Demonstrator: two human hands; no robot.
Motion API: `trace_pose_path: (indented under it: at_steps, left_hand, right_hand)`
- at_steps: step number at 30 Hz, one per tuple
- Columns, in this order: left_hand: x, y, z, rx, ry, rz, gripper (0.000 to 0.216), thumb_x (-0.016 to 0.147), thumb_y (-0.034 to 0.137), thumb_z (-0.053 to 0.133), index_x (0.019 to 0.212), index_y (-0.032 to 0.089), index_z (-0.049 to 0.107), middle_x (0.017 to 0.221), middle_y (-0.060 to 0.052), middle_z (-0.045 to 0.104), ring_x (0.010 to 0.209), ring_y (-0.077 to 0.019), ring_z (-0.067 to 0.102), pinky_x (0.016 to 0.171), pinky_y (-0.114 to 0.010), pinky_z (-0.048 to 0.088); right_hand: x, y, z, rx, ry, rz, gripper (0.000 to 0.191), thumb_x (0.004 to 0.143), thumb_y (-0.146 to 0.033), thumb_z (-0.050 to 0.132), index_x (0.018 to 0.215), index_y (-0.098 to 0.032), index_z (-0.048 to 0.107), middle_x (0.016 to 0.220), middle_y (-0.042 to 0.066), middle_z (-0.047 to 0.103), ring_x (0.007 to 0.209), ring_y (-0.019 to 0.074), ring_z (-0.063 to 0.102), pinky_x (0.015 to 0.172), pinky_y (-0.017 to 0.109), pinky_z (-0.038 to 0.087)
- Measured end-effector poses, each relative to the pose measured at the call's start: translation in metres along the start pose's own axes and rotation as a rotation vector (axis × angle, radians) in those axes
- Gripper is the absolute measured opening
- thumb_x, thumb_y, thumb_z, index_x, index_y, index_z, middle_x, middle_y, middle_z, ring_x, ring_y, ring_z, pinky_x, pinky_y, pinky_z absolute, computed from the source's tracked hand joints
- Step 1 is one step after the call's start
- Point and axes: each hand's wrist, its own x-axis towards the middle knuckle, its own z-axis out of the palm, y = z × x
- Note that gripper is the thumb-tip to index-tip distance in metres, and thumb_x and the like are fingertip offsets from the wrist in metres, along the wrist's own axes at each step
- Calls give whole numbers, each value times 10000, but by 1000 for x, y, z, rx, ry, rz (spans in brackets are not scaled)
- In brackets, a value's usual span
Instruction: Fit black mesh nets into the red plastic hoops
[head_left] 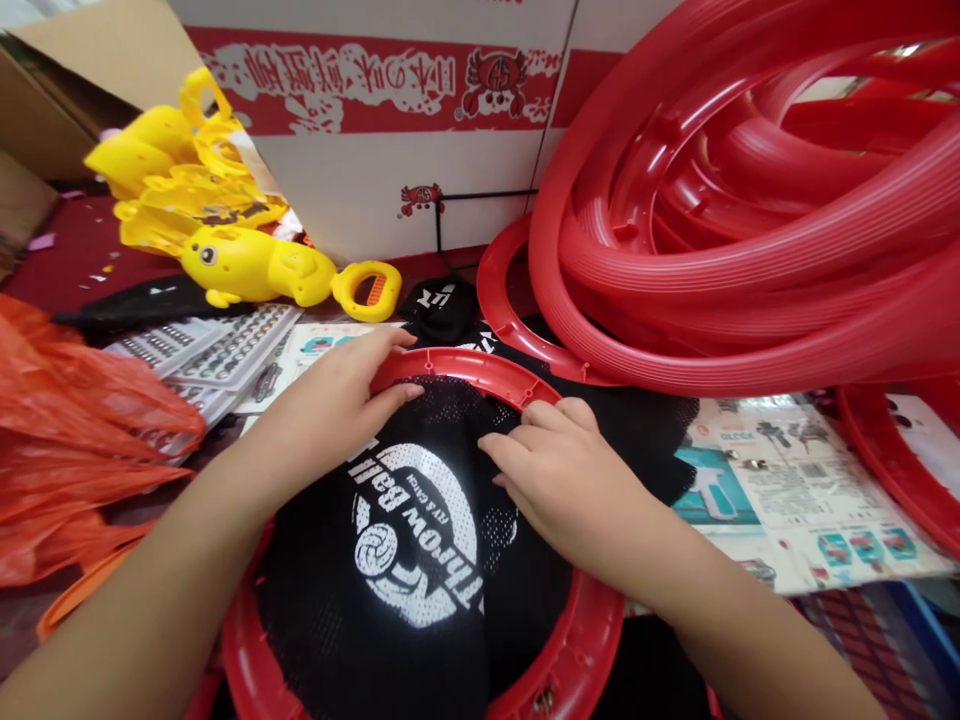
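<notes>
Head view: black mesh [420, 540] spanned red ring [472, 372] at six o'clock
Left hand [341, 390]: clasped ring at eleven o'clock, seemingly for steadiness
Right hand [559, 470]: curled at one o'clock, perhaps tensioning mesh; grip unclear

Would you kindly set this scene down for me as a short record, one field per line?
left hand: thumb and fingers around the far edge of a red ring
right hand: at the ring's far right part, fingertips over the cloth
cloth: black mesh fabric lying across the ring, white "Throw Ball" print
right side: pile of larger red rings
left side: orange plastic bag
behind: yellow animal-shaped toy, white-and-red box
</notes>
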Motion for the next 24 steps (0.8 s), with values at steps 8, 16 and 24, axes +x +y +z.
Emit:
trace_pose_path:
  at_steps: [8,16,24]
  left_hand:
    - [0,-8,-11,74,-135,-18,459,832,451,544,1226,228,472,1236,-73,585,1103,-266,561,945,-446,458]
    - [-8,-4,-12,88,-143,148,424,822,370,542,1215,216,500,1277,-73,540,1201,-260,489,1046,-455,384]
    - [-1,9,5,-119,-140,173,276,879,362,489,1044,213,651,1269,-68,548,1152,-231,528,1027,-423,410]
  right_hand:
    - [1,3,-10,444,359,232,201,737,-61,512,869,-151,633,751,0,638,686,117,554,687,251,391]
    - [3,2,-9,698,242,318,322,719,-34,495,979,-175,623,859,10,618,639,85,523,610,215,418]
    - [7,-6,-1,499,124,298,238,833,-168,586,1065,-144,632,941,60,669,786,153,595,732,280,464]
